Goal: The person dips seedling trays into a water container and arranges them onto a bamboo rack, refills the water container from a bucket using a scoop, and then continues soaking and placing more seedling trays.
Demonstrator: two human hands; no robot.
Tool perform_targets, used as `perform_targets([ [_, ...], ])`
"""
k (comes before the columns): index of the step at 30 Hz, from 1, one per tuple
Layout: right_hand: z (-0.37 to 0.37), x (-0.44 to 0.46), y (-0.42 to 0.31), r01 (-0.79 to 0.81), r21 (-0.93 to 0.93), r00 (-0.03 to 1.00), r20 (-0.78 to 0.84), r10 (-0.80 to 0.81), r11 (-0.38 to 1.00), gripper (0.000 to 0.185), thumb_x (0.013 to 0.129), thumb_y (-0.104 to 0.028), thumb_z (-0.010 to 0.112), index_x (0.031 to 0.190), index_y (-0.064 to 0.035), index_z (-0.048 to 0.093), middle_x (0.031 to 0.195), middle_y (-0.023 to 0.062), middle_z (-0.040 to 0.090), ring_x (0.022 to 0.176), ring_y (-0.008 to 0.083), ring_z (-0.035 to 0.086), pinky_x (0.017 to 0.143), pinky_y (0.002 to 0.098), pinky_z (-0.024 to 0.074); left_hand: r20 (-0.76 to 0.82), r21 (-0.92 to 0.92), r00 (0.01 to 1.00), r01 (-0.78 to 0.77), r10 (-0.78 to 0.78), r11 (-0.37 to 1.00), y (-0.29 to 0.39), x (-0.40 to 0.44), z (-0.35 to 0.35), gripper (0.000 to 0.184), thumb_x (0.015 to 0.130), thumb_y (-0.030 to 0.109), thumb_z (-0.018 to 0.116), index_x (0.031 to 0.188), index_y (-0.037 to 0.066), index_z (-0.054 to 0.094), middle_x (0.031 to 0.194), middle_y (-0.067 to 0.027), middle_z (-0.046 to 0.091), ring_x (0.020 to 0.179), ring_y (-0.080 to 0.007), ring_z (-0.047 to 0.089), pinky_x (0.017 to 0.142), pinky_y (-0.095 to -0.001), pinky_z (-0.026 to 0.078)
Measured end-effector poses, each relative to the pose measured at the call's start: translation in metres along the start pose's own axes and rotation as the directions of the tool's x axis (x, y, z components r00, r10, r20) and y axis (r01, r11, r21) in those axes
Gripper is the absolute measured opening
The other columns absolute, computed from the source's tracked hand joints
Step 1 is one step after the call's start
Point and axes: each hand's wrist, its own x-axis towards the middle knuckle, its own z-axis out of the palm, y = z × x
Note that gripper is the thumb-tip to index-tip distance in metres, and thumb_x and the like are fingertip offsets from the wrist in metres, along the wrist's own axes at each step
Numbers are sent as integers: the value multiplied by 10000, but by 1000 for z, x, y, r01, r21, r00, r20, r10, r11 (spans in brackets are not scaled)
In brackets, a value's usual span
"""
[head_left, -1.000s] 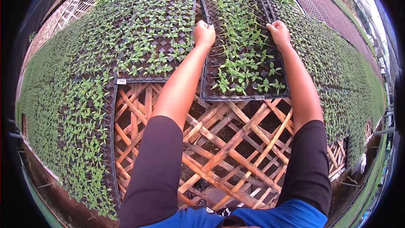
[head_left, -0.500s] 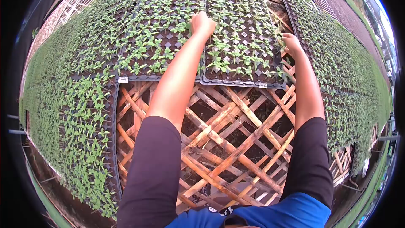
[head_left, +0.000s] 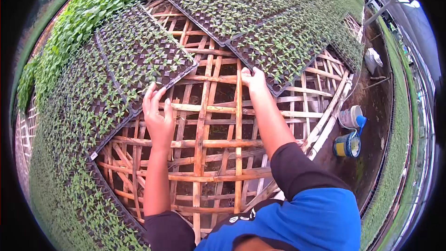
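A brown bamboo-lattice worktop (head_left: 218,143) carried a black rectangular plastic seedling tray (head_left: 179,79) and, across a gap, a matching tray (head_left: 238,56). The bare left hand (head_left: 159,117), fingers apart, was at the first's edge; the bare right hand (head_left: 255,81) was at the second's, its grip unclear.

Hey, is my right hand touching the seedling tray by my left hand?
Apart. The head view shows bamboo slats in the gap between your right hand and that seedling tray.

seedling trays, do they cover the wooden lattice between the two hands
No, the lattice shows bare between the left hand and the right hand.
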Motion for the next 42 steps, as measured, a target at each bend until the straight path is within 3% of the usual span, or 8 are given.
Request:
perform_targets([
  [8, 52, -68, 5, 299, 100, 924, -278, -262, 949, 351, 824, -142, 402, 1138, 2, 339, 1088, 146, 472, 958, 268, 488, 769, 467, 415, 197, -202, 931, 346, -308, 916, 30, -117, -9, 222, 744, 21, 515, 963, -6, 536, 988, -119, 542, 954, -223, 502, 852, -313, 368],
  [12, 42, -140, -25, 420, 20, 889, -211, -407, 907, 503, 777, -116, 494, 1236, -129, 288, 1240, 93, 362, 1088, 297, 400, 856, 505, 347, 264, -193, 946, 244, -190, 950, 33, -155, 5, 215, 739, 26, 541, 951, -10, 539, 966, -117, 543, 922, -217, 513, 812, -296, 396],
  [16, 4, -199, -62, 548, -207, 786, -205, -584, 810, 374, 739, -94, 518, 1088, -56, 389, 1076, 122, 457, 846, 231, 507, 561, 398, 431, 332, -175, 942, 112, -48, 978, 90, -148, 20, 202, 750, 55, 543, 947, 13, 544, 968, -107, 544, 937, -225, 510, 835, -304, 383],
  [18, -23, -233, -78, 528, -344, 750, -238, -617, 776, 413, 721, -137, 540, 1092, -50, 382, 1079, 90, 455, 899, 240, 469, 657, 455, 398, 330, -219, 943, 28, 47, 975, 111, -140, 35, 204, 750, 61, 545, 950, 27, 544, 977, -99, 548, 949, -231, 506, 848, -312, 374],
  [20, -61, -245, -98, 504, -315, 808, -157, -567, 804, 345, 730, -136, 540, 1034, -134, 377, 1017, 48, 386, 962, 250, 382, 760, 566, 297, 350, -320, 932, 27, 92, 947, 138, -125, 50, 191, 747, 62, 544, 936, 33, 549, 971, -92, 557, 950, -231, 508, 839, -311, 378],
  [28, -149, -386, -151, 329, -496, 910, -60, -410, 803, 221, 767, -192, 547, 914, -134, 393, 981, 35, 361, 957, 230, 383, 745, 605, 299, 141, -443, 859, -390, 492, 807, 224, -44, 125, 159, 727, 66, 540, 879, 24, 560, 894, -100, 565, 836, -243, 534, 758, -325, 402],
  [37, -209, -497, -199, 400, -519, 879, -14, -476, 755, 234, 745, -154, 571, 911, -144, 406, 945, 42, 430, 882, 258, 446, 707, 608, 357, 357, -181, 877, -272, 321, 945, 181, 42, 251, 181, 743, 201, 537, 853, 71, 598, 849, -113, 576, 817, -275, 535, 729, -363, 412],
  [42, -227, -534, -210, 495, -542, 801, -17, -598, 679, 342, 754, -154, 519, 1075, -112, 406, 1044, 82, 492, 918, 261, 516, 702, 519, 439, 529, 94, 849, -65, 6, 993, 114, 57, 332, 242, 773, 237, 475, 957, 136, 595, 920, -133, 584, 875, -289, 546, 751, -376, 423],
])
